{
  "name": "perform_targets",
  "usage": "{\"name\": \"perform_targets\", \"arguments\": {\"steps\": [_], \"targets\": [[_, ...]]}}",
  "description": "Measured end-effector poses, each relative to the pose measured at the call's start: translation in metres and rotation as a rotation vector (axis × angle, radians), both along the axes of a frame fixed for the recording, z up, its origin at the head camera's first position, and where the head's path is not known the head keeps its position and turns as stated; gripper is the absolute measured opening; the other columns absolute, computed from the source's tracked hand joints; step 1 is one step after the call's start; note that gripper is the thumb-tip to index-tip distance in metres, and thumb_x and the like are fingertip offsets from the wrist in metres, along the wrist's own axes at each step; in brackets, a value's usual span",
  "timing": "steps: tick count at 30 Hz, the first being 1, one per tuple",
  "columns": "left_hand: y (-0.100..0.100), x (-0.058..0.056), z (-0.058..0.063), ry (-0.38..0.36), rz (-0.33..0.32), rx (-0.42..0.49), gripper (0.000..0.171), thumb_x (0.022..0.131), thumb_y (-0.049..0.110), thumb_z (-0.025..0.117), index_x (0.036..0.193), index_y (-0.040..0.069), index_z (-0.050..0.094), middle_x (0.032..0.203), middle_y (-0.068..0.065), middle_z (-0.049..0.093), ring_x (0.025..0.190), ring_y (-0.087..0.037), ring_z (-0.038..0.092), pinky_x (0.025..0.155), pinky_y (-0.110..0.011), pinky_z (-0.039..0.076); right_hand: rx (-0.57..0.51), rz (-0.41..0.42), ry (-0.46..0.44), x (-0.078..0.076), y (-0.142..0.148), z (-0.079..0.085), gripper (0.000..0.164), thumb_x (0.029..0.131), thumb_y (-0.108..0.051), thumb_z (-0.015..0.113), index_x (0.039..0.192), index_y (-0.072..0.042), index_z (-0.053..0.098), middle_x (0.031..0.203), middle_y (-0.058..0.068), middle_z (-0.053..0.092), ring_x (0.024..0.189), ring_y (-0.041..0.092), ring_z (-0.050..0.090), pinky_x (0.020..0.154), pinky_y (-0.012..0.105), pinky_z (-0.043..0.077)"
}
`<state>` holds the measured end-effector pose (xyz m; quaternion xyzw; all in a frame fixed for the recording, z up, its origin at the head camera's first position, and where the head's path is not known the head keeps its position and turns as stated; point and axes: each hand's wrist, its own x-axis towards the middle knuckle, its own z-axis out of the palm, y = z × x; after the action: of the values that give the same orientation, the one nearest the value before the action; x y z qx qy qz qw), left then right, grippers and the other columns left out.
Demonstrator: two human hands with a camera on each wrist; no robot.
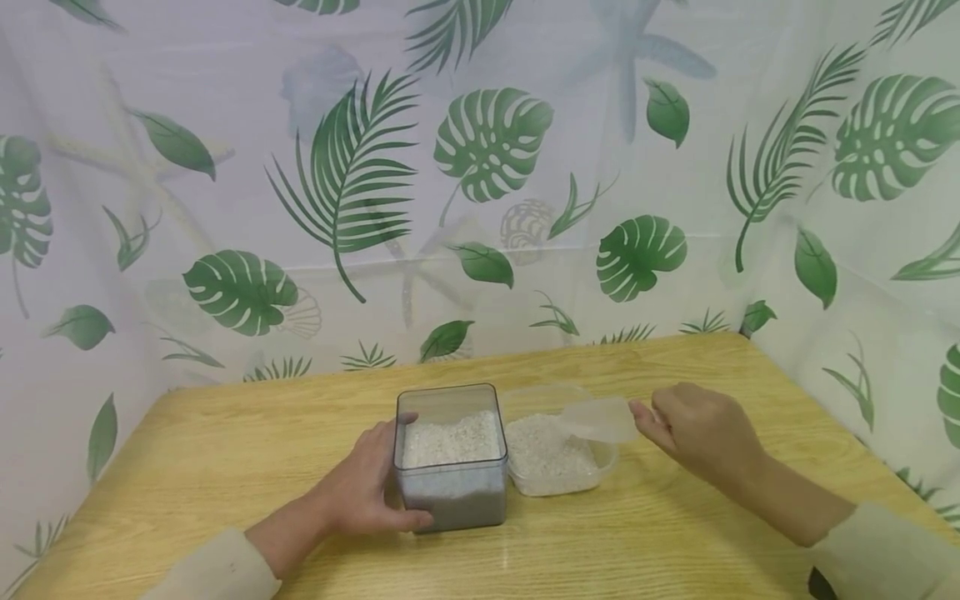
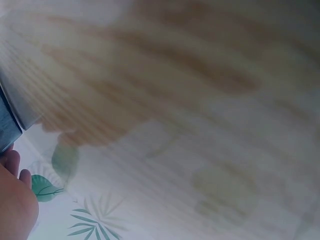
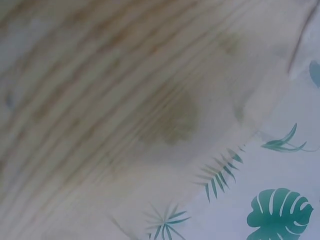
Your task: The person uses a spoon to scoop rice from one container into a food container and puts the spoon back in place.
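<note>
In the head view, my left hand (image 1: 363, 483) grips a grey see-through container (image 1: 452, 496) from its left side, thumb across the front and a fingertip over the back rim. White rice (image 1: 453, 440) lies inside it, heaped toward the right. Close on its right stands a lower clear plastic tub (image 1: 558, 486), also holding rice (image 1: 547, 448). My right hand (image 1: 701, 429) holds a translucent white scoop (image 1: 600, 418) by its right end, its left end over the tub's rice. The left wrist view catches part of my left hand (image 2: 17, 207) beside the container's dark corner (image 2: 7, 122).
A wood-grain table (image 1: 315, 567) carries both containers. Behind it and along both sides hangs a white cloth (image 1: 570, 50) printed with green leaves. The right wrist view shows only the blurred tabletop (image 3: 100, 90) and this cloth.
</note>
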<state>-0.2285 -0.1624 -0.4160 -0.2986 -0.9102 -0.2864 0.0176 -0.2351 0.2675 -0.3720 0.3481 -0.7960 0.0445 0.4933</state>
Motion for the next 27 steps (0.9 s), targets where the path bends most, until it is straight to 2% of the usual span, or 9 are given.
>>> {"name": "perform_targets", "arguments": {"steps": [2, 5, 9, 11, 22, 27], "targets": [[0.0, 0.0, 0.001, 0.0, 0.003, -0.002, 0.118, 0.067, 0.066, 0.078, 0.154, 0.007, 0.025, 0.144, -0.006, 0.047, 0.131, -0.022, 0.042, 0.11, -0.055, 0.037, -0.001, 0.026, 0.021, -0.001, 0.0, 0.001, 0.052, 0.105, -0.041, 0.04, 0.059, -0.017, 0.034, 0.055, -0.011, 0.025, 0.054, -0.002, 0.015, 0.041, 0.015, 0.013], [-0.001, 0.0, 0.001, 0.003, 0.002, -0.002, 0.119, 0.066, 0.065, 0.079, 0.154, 0.007, 0.025, 0.144, -0.006, 0.047, 0.132, -0.023, 0.042, 0.11, -0.055, 0.036, -0.031, 0.015, -0.041, 0.0, 0.001, -0.005, 0.052, 0.106, -0.043, 0.038, 0.062, -0.015, 0.037, 0.056, -0.009, 0.029, 0.053, 0.0, 0.018, 0.041, 0.014, 0.015], [-0.001, -0.001, 0.0, 0.012, -0.007, 0.004, 0.119, 0.066, 0.064, 0.08, 0.154, 0.006, 0.025, 0.144, -0.007, 0.047, 0.132, -0.023, 0.043, 0.111, -0.056, 0.035, -0.116, -0.013, -0.155, 0.0, 0.002, -0.021, 0.052, 0.107, -0.046, 0.036, 0.065, -0.015, 0.04, 0.057, -0.008, 0.032, 0.053, 0.0, 0.022, 0.041, 0.014, 0.019], [-0.002, -0.001, -0.001, 0.012, -0.013, 0.007, 0.119, 0.067, 0.064, 0.08, 0.154, 0.006, 0.025, 0.145, -0.007, 0.047, 0.132, -0.024, 0.042, 0.111, -0.056, 0.035, -0.15, -0.008, -0.178, 0.001, 0.001, -0.025, 0.052, 0.107, -0.046, 0.036, 0.066, -0.015, 0.04, 0.057, -0.008, 0.031, 0.053, -0.001, 0.021, 0.041, 0.014, 0.019], [-0.001, -0.001, -0.001, 0.0, -0.02, 0.008, 0.117, 0.067, 0.063, 0.08, 0.153, 0.007, 0.025, 0.141, -0.007, 0.048, 0.131, -0.025, 0.042, 0.109, -0.056, 0.036, -0.169, 0.028, -0.23, 0.003, -0.004, -0.037, 0.052, 0.108, -0.044, 0.033, 0.064, -0.017, 0.038, 0.056, -0.011, 0.029, 0.055, -0.005, 0.017, 0.042, 0.011, 0.019], [-0.001, -0.002, -0.001, 0.024, -0.021, 0.007, 0.116, 0.066, 0.063, 0.08, 0.153, 0.007, 0.026, 0.139, -0.006, 0.049, 0.129, -0.024, 0.043, 0.109, -0.054, 0.037, -0.164, 0.04, -0.267, 0.004, -0.006, -0.038, 0.051, 0.108, -0.043, 0.031, 0.065, -0.017, 0.04, 0.056, -0.012, 0.031, 0.054, -0.006, 0.017, 0.042, 0.01, 0.021]]}}
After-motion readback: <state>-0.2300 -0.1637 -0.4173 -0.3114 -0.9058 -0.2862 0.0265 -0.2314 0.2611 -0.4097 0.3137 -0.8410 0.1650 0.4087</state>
